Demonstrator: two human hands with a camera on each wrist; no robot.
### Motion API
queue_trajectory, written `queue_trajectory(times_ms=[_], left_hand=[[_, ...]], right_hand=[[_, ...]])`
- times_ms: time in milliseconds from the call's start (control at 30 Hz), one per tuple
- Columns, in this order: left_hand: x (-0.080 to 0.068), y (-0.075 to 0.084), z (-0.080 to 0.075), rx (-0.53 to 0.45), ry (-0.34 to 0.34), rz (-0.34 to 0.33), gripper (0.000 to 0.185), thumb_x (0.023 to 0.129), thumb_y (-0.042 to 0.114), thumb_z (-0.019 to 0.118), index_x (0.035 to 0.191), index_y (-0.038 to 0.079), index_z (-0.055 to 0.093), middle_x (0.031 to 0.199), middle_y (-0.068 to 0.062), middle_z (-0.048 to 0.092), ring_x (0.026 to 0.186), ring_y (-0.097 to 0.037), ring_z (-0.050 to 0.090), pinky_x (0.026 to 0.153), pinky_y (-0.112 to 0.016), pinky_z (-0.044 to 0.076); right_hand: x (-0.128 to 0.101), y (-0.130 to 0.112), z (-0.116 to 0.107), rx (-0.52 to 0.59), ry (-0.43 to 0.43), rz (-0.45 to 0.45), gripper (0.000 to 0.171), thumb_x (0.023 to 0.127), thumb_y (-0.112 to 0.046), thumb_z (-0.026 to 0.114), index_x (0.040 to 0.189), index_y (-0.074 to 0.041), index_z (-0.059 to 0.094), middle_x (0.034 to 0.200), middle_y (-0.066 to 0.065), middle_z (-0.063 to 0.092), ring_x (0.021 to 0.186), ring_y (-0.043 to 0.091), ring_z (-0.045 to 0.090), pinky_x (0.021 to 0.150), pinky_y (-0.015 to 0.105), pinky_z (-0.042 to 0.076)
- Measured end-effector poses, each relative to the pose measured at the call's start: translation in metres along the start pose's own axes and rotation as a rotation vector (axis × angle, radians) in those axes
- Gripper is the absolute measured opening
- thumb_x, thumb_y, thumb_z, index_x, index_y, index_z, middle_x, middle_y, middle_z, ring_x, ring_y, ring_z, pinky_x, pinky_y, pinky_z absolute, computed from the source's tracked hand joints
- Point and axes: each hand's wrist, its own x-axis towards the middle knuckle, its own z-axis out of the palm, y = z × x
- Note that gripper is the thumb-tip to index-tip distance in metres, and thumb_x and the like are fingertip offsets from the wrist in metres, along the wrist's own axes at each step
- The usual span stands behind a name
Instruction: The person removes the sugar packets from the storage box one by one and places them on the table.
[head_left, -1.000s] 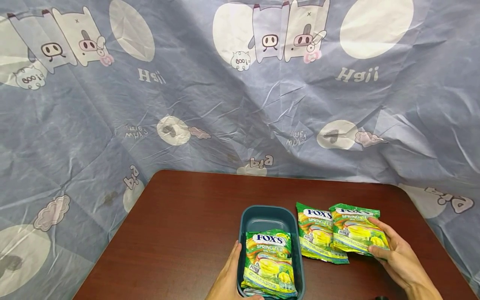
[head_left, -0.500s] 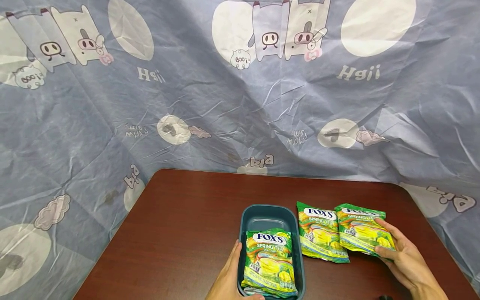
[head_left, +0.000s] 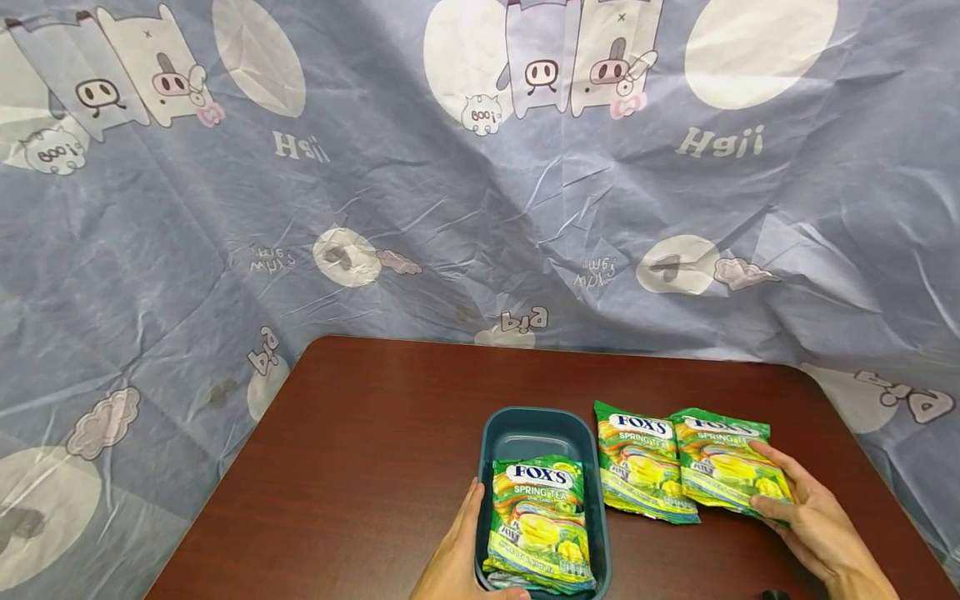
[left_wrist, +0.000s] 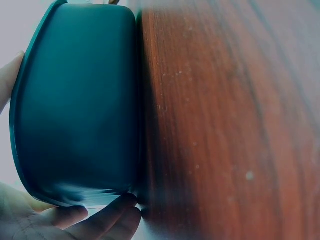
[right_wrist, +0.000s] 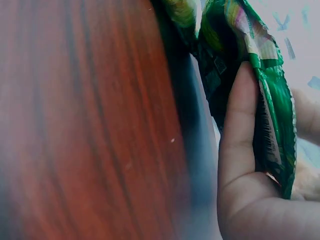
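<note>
Here the rightmost candy bag [head_left: 731,462] lay near the right edge of the bench [head_left: 360,467], its right end lifted a little and clamped in the right hand [head_left: 806,521]: the thumb lay across the top of the bag and the fingers curled beneath it. In the right wrist view a finger [right_wrist: 240,130] pressed along the bag's green edge [right_wrist: 272,125], just above the dark red wood [right_wrist: 90,125]. The bag's left end overlapped a second candy bag [head_left: 641,471], which lay flat on the bench just to the right of a dark teal tub [head_left: 536,429]. The tub stood close to the near edge, roughly at its middle. A third candy bag [head_left: 540,525] rested in the tub, filling its nearer part and leaving the far part of the bottom bare. The left hand [head_left: 457,554] rested against the tub's left wall with straight fingers; in the left wrist view the fingertips [left_wrist: 107,212] touched the tub [left_wrist: 80,105] low on its outer wall, where it met the wood. Beyond the far edge hung a wrinkled blue cloth [head_left: 420,192] printed with cartoon pigs and pale circles.
</note>
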Motion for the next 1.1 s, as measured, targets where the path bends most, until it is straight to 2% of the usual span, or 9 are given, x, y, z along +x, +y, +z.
queue_trajectory(times_ms=[300, 467, 500, 600, 700, 800, 900, 967, 1100], left_hand=[[0.000, -0.001, 0.000, -0.003, 0.004, 0.016, 0.130, 0.072, 0.056, 0.089, 0.165, 0.013, 0.009, 0.168, -0.015, 0.014, 0.143, -0.041, 0.034, 0.101, -0.065, 0.042], [0.001, 0.001, 0.001, -0.030, -0.005, -0.021, 0.130, 0.071, 0.057, 0.089, 0.165, 0.015, 0.010, 0.169, -0.013, 0.013, 0.144, -0.039, 0.032, 0.102, -0.066, 0.040], [0.001, 0.000, 0.001, -0.027, -0.006, -0.016, 0.130, 0.071, 0.057, 0.089, 0.165, 0.014, 0.010, 0.169, -0.014, 0.013, 0.144, -0.040, 0.032, 0.102, -0.066, 0.040], [0.000, 0.000, 0.000, -0.021, -0.003, 0.007, 0.129, 0.073, 0.055, 0.089, 0.164, 0.012, 0.009, 0.168, -0.018, 0.013, 0.143, -0.044, 0.032, 0.100, -0.068, 0.041], [0.000, -0.001, 0.001, -0.020, -0.003, 0.015, 0.129, 0.073, 0.055, 0.089, 0.164, 0.011, 0.008, 0.167, -0.020, 0.013, 0.143, -0.045, 0.032, 0.099, -0.069, 0.041], [0.000, -0.001, 0.001, -0.024, -0.004, 0.007, 0.129, 0.073, 0.056, 0.089, 0.165, 0.013, 0.008, 0.168, -0.019, 0.013, 0.144, -0.044, 0.032, 0.099, -0.069, 0.041], [0.000, -0.001, 0.001, -0.024, -0.004, 0.009, 0.130, 0.072, 0.056, 0.089, 0.164, 0.012, 0.008, 0.168, -0.020, 0.013, 0.144, -0.045, 0.031, 0.099, -0.069, 0.040], [0.000, 0.000, 0.001, -0.023, -0.003, 0.014, 0.130, 0.073, 0.055, 0.089, 0.164, 0.011, 0.009, 0.167, -0.021, 0.013, 0.143, -0.045, 0.032, 0.099, -0.069, 0.040], [0.001, 0.000, 0.001, -0.026, -0.005, 0.013, 0.129, 0.073, 0.054, 0.089, 0.164, 0.009, 0.009, 0.167, -0.022, 0.014, 0.143, -0.045, 0.032, 0.099, -0.069, 0.040]], right_hand=[[-0.003, 0.003, -0.001, -0.138, 0.060, 0.110, 0.078, 0.094, 0.014, 0.058, 0.153, -0.031, 0.035, 0.119, -0.014, 0.055, 0.096, 0.008, 0.061, 0.074, 0.028, 0.055], [-0.003, 0.000, 0.005, -0.313, 0.129, 0.047, 0.069, 0.094, 0.009, 0.064, 0.151, -0.017, 0.035, 0.126, -0.007, 0.047, 0.098, 0.003, 0.057, 0.075, 0.022, 0.051], [-0.003, -0.001, 0.007, -0.371, 0.152, 0.054, 0.068, 0.096, 0.003, 0.066, 0.153, -0.015, 0.034, 0.135, -0.001, 0.045, 0.109, 0.005, 0.055, 0.078, 0.018, 0.049], [-0.001, -0.010, 0.013, -0.537, 0.208, 0.106, 0.071, 0.099, -0.016, 0.069, 0.156, -0.005, 0.027, 0.156, 0.021, 0.030, 0.140, 0.026, 0.039, 0.083, 0.008, 0.039], [0.000, -0.018, 0.018, -0.651, 0.231, 0.164, 0.083, 0.100, -0.031, 0.069, 0.158, 0.003, 0.020, 0.161, 0.037, 0.010, 0.149, 0.047, 0.007, 0.079, 0.003, 0.029], [0.000, -0.022, 0.023, -0.704, 0.255, 0.170, 0.088, 0.098, -0.035, 0.071, 0.157, 0.006, 0.019, 0.159, 0.039, 0.016, 0.145, 0.050, 0.022, 0.077, 0.004, 0.032], [-0.002, -0.024, 0.025, -0.734, 0.290, 0.144, 0.090, 0.097, -0.033, 0.073, 0.157, 0.007, 0.020, 0.153, 0.038, 0.028, 0.124, 0.017, 0.053, 0.076, 0.009, 0.041], [-0.003, -0.026, 0.027, -0.744, 0.312, 0.136, 0.091, 0.096, -0.034, 0.073, 0.158, 0.006, 0.019, 0.149, 0.036, 0.033, 0.107, -0.003, 0.048, 0.072, 0.012, 0.045], [-0.005, -0.031, 0.035, -0.732, 0.326, 0.116, 0.090, 0.098, -0.034, 0.072, 0.159, 0.004, 0.018, 0.154, 0.034, 0.028, 0.116, 0.011, 0.046, 0.073, 0.007, 0.041]])
